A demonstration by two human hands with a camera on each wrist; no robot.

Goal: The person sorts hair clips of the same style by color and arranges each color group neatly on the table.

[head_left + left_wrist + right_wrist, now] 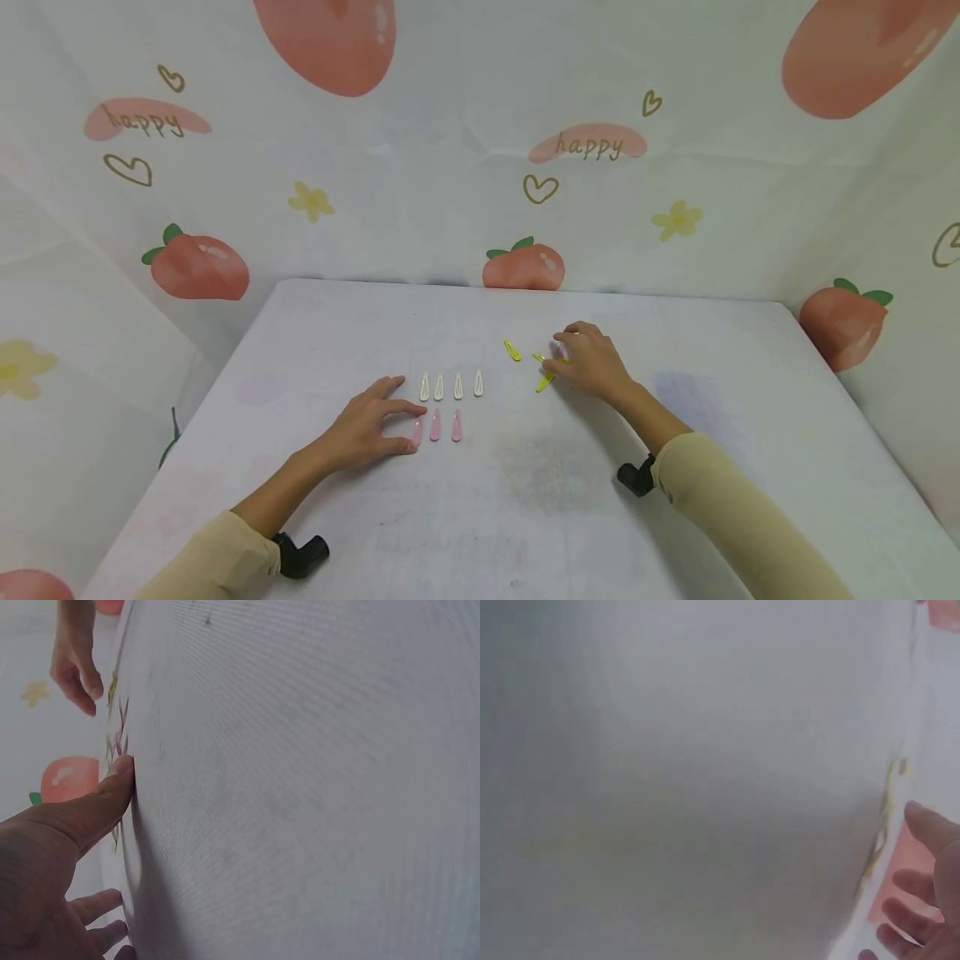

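Note:
Four white hair clips (458, 387) stand in a row, with three pink clips (436, 426) in a row below them. My left hand (358, 427) touches the leftmost pink clip, thumb at its lower end and a finger at its top. Over a small group of yellow clips (545, 382) at the right is my right hand (592, 363), fingers spread apart; a pink clip (562, 350) shows between its thumb and fingers. Whether it touches that clip cannot be told. One yellow clip (512, 350) lies apart, left of that hand.
The white tabletop (480, 517) reaches back to a hanging cloth (420, 167) printed with peaches, hearts and flowers. A black device is strapped at each wrist, below the beige sleeves (735, 508).

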